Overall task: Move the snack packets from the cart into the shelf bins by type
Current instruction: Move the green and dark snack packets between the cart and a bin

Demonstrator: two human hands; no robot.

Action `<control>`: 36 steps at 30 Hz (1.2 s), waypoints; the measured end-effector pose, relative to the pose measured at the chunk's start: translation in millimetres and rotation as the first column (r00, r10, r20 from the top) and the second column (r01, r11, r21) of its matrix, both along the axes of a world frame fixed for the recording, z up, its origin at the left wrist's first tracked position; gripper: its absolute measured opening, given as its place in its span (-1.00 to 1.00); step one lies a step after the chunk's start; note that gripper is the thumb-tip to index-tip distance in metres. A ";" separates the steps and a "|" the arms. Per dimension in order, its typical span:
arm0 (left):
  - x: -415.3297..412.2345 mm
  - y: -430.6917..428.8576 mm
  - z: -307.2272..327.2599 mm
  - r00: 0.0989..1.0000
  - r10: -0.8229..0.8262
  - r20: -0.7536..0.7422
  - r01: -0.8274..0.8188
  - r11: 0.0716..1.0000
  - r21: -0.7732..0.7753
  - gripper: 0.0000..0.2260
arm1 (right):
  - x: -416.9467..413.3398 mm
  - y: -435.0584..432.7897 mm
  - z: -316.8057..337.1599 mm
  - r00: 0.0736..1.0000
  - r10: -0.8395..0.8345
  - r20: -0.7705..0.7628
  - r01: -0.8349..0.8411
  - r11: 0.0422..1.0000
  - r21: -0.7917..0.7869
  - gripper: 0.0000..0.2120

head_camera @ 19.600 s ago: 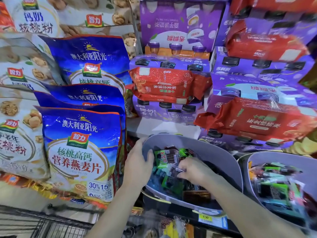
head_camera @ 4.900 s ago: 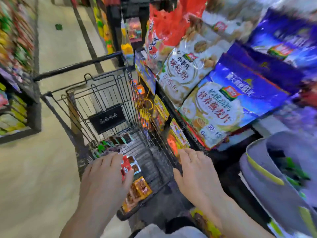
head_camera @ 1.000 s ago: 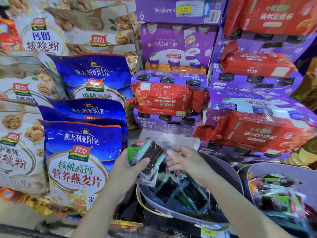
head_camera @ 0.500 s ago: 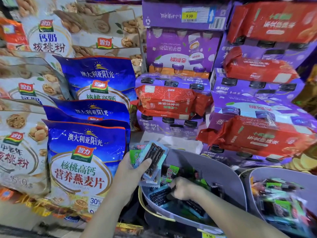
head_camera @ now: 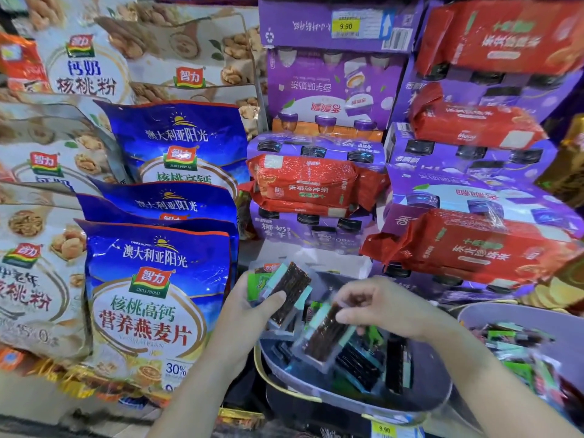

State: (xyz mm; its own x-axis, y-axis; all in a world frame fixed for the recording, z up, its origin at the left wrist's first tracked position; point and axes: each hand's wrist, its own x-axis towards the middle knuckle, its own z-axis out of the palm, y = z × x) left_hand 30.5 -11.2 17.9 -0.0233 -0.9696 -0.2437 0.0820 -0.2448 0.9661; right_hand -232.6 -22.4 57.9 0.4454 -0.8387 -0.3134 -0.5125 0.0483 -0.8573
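1. Now, my left hand (head_camera: 249, 316) sits at the back-left corner of the grey bin (head_camera: 433, 384), just beside the blue oat bag (head_camera: 155, 295).
2. Its fingers curl under a small stack of snack packets (head_camera: 289, 290). My thumb presses on the top one, a dark strip with teal edges. The stack is tilted and held above the bin's rim.
3. My right hand (head_camera: 392, 311) hovers over the middle of the bin. Thumb and forefinger pinch the upper end of a single packet (head_camera: 325, 339) of the same dark-and-teal kind, and the other fingers are curled.
4. That packet hangs slanted. I cannot tell whether its lower end touches the loose packets (head_camera: 363, 366) lying in the bin.
5. The loose packets are dark, with teal and some green.
6. A second bin (head_camera: 483, 312) stands just to the right and holds mixed green and dark packets.
7. Purple boxes (head_camera: 331, 90) and red packs (head_camera: 303, 184) are stacked on the shelf behind.
8. A yellow price tag (head_camera: 384, 429) reading 9.90 sits below the grey bin's front.
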 end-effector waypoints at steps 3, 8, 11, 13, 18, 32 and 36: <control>-13.0 1.4 2.1 0.992 -0.102 -0.074 0.105 0.994 0.038 -0.72 | 13.9 -0.7 0.3 0.965 -0.220 0.140 0.234 0.968 -0.089 -0.85; -20.6 3.2 0.5 0.984 -0.174 -0.040 0.175 0.984 0.031 -0.54 | 35.6 1.2 -22.1 0.861 -0.413 0.296 0.444 0.895 -0.043 -0.80; -19.0 2.4 -2.9 0.994 -0.103 -0.035 0.104 0.994 0.039 -0.58 | 27.2 0.7 -34.9 0.812 -0.494 0.312 0.474 0.869 0.143 -0.53; -16.2 1.7 -4.5 0.997 -0.034 -0.067 0.038 0.998 0.047 -0.64 | 13.3 -1.7 -51.8 0.904 -0.426 0.028 0.420 0.898 0.130 -0.47; -14.9 2.5 -5.2 0.997 -0.002 -0.073 0.005 0.999 0.050 -0.68 | -4.6 2.4 -106.4 0.743 0.140 -0.654 0.025 0.971 0.237 -0.59; -12.9 0.1 -8.3 0.994 0.011 -0.111 -0.006 0.999 0.045 -0.67 | 0.8 -0.7 -105.7 0.755 0.200 -0.624 -0.134 0.979 0.153 -0.69; -13.1 -1.1 -9.1 0.984 0.063 -0.164 -0.054 0.997 0.058 -0.68 | -18.5 5.2 -78.2 0.976 -0.087 -0.198 0.091 0.996 0.010 -0.70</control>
